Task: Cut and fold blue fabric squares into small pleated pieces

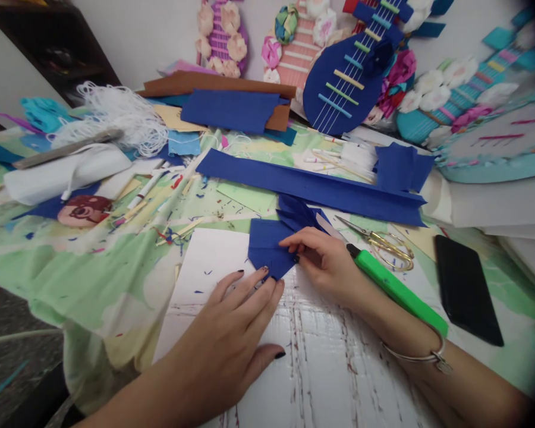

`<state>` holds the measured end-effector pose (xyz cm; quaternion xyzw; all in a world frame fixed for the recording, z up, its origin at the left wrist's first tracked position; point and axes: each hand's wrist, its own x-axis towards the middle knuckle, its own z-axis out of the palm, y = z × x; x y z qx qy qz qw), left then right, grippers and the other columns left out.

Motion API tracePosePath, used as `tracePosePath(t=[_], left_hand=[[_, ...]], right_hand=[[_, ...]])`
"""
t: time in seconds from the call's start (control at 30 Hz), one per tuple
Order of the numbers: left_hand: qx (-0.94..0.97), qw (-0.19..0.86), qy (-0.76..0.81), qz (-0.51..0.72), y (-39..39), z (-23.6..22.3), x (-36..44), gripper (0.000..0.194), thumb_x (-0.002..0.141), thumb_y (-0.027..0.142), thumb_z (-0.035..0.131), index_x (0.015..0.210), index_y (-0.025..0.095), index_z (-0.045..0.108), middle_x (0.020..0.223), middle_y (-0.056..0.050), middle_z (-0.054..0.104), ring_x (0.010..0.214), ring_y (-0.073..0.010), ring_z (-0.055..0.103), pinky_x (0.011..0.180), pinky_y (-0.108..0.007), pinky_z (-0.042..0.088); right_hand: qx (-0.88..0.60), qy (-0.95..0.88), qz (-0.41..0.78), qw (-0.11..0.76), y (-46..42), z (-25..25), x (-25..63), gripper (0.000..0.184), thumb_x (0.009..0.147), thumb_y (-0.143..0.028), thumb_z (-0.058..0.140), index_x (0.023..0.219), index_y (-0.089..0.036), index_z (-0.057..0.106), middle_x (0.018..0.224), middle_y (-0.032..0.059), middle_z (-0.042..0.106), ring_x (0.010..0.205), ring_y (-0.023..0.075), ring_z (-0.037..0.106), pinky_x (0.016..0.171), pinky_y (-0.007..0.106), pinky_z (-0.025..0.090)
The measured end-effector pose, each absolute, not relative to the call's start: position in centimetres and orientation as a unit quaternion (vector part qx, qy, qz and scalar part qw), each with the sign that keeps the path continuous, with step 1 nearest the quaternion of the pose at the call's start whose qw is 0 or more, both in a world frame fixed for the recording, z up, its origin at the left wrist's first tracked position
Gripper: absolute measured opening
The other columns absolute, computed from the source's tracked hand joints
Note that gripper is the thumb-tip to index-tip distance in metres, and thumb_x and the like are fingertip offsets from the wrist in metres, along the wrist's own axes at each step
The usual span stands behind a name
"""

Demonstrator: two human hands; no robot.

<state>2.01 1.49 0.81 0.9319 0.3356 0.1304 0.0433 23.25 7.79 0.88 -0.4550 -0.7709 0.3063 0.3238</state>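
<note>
A small piece of folded blue paper [267, 241] lies on the white board [312, 362], its lower edge cut to a point. My left hand [243, 327] rests flat with fingers spread, its fingertips on the paper's lower edge. At the paper's right side, my right hand [327, 261] is closed, thumb and index finger pinching its edge. Just behind sit more folded blue pieces [296, 211], partly hidden by my right hand. A bright green cutter [401, 291] lies beside my right forearm, and gold-handled scissors [387, 246] are behind it.
A long blue strip [312, 184] crosses the table behind my hands. On the right is a black phone [468, 291]. White cord [116, 116] and a white roll [66, 178] lie at left. Decorated paper instruments, one a blue lute shape [339, 83], stand along the wall.
</note>
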Motion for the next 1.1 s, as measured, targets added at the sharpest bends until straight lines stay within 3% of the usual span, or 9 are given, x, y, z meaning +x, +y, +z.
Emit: tracePosePath(t=[0.2,0.43,0.57,0.67,0.9,1.1], left_hand=[[0.933,0.064,0.333,0.123,1.8,1.11,2.11,0.054,0.094,0.042,0.044,0.136,0.008,0.04,0.133,-0.012,0.053,0.123,-0.029,0.043,0.101,-0.047,0.03],[0.93,0.081,0.339,0.118,2.08,1.17,2.18,0.057,0.093,0.041,0.045,0.139,0.009,0.036,0.132,-0.014,0.051,0.121,-0.0288,0.043,0.1,-0.047,0.031],[0.931,0.067,0.34,0.119,1.94,0.99,2.16,0.057,0.093,0.042,0.045,0.138,0.009,0.037,0.133,-0.015,0.05,0.122,-0.0294,0.042,0.1,-0.047,0.032],[0.93,0.057,0.342,0.118,1.82,0.88,2.14,0.055,0.093,0.043,0.045,0.135,0.01,0.041,0.132,-0.016,0.051,0.121,-0.0305,0.043,0.101,-0.048,0.033],[0.931,0.056,0.337,0.132,1.77,0.81,2.27,0.053,0.092,0.041,0.046,0.132,0.006,0.044,0.129,-0.018,0.051,0.119,-0.032,0.045,0.101,-0.05,0.035],[0.93,0.04,0.326,0.164,1.58,0.58,1.96,0.046,0.093,0.036,0.046,0.125,0.003,0.048,0.128,-0.019,0.053,0.124,-0.031,0.043,0.104,-0.049,0.036]], right_hand=[[-0.464,-0.786,0.288,0.289,7.6,1.08,22.9,0.031,0.074,-0.004,0.058,0.101,-0.016,0.065,0.087,0.0056,0.061,0.084,0.0183,0.054,0.077,0.035,0.046],[-0.441,-0.761,0.317,0.356,7.61,1.05,23.32,0.046,0.069,0.003,0.043,0.103,-0.019,0.063,0.093,0.0049,0.059,0.084,0.0159,0.056,0.075,0.031,0.047],[-0.439,-0.778,0.288,0.346,7.35,1.39,23.0,0.031,0.077,-0.007,0.053,0.104,-0.02,0.062,0.095,0.006,0.059,0.087,0.0181,0.055,0.077,0.034,0.047],[-0.437,-0.807,0.245,0.313,7.17,1.25,22.63,0.031,0.077,-0.014,0.061,0.108,-0.019,0.059,0.1,0.0083,0.057,0.096,0.0226,0.052,0.085,0.04,0.046],[-0.453,-0.806,0.241,0.295,7.36,0.96,22.72,0.035,0.075,-0.003,0.056,0.107,-0.02,0.059,0.1,0.0075,0.055,0.098,0.022,0.052,0.09,0.041,0.045],[-0.455,-0.808,0.241,0.288,7.41,1.09,22.72,0.034,0.076,-0.005,0.056,0.105,-0.021,0.06,0.1,0.0068,0.056,0.097,0.0216,0.053,0.088,0.041,0.047]])
